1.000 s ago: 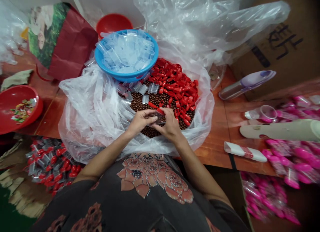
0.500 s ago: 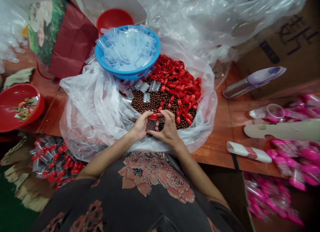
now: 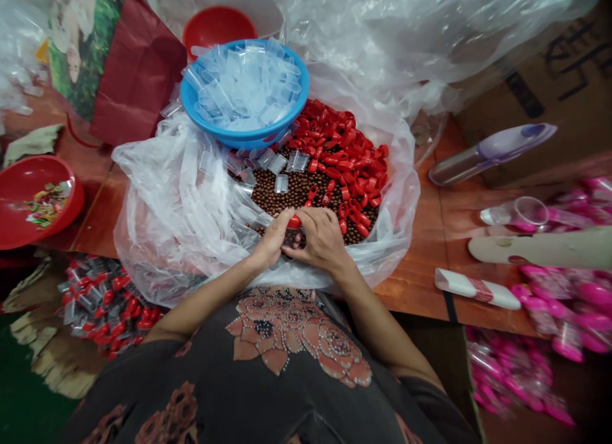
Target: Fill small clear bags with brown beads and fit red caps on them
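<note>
Between my hands is a small clear container with a red cap [image 3: 294, 222], mostly hidden by my fingers. My left hand [image 3: 273, 242] grips it from the left side. From the right, my right hand [image 3: 321, 240] closes around it, fingers over the cap and thumb below. Both hands are above a plastic-lined heap of small brown balls [image 3: 275, 198]. Red caps [image 3: 347, 147] are piled on the balls at the right. A few clear containers [image 3: 282, 184] lie on the balls beyond my hands.
A blue bowl [image 3: 189, 109] full of clear containers stands behind the balls. At left are a red bowl [image 3: 71, 214] with wrappers and, lower down, capped containers [image 3: 108, 303]. A purple-handled tube [image 3: 492, 152], a cardboard box [image 3: 540, 106] and pink-capped containers [image 3: 588, 297] are at right.
My right hand has moved in over the capped container, its fingers now covering most of the cap. My left hand keeps its hold. The view has shifted slightly.
</note>
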### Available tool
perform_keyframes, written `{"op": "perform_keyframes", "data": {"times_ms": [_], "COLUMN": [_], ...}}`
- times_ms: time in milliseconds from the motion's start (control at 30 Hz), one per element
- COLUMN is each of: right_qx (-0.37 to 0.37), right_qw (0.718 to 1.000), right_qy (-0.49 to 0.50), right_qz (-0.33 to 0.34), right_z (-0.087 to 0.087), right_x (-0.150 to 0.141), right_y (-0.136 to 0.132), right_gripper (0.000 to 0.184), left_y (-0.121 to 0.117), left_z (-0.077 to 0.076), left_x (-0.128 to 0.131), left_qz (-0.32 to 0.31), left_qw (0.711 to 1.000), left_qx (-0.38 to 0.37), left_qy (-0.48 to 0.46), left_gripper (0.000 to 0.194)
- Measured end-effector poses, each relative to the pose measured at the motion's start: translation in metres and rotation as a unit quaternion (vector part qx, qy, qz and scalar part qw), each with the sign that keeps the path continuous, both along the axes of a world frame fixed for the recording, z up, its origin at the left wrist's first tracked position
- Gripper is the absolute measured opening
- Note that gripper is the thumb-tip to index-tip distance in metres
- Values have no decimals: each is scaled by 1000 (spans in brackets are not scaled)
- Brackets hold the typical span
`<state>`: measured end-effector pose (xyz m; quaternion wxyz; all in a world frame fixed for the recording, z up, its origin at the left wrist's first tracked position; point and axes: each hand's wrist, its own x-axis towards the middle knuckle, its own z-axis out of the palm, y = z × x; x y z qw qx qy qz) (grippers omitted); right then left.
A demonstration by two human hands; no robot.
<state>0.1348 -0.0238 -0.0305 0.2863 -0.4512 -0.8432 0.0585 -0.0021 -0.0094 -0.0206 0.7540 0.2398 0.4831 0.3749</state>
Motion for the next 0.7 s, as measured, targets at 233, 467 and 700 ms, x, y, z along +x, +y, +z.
{"op": "perform_keyframes", "data": {"times_ms": [233, 467, 700], "right_qx": [-16, -63, -101], "right_qw": [999, 996, 987], "right_qy": [-45, -53, -34], "right_qz": [13, 28, -117], "right_z": [0, -3, -11], "right_x": [-1, -16, 21], "right_y": [4, -2, 18], "right_gripper": [65, 78, 41], "left_y": [-1, -6, 58], "left_z": [1, 9, 31], "left_x": [-2, -25, -228], "left_qz": [20, 34, 349], "left_qw": [1000, 997, 804], "left_qx": [-3, 56, 332], "left_qy": [-14, 36, 350], "left_gripper": [28, 32, 29]}}
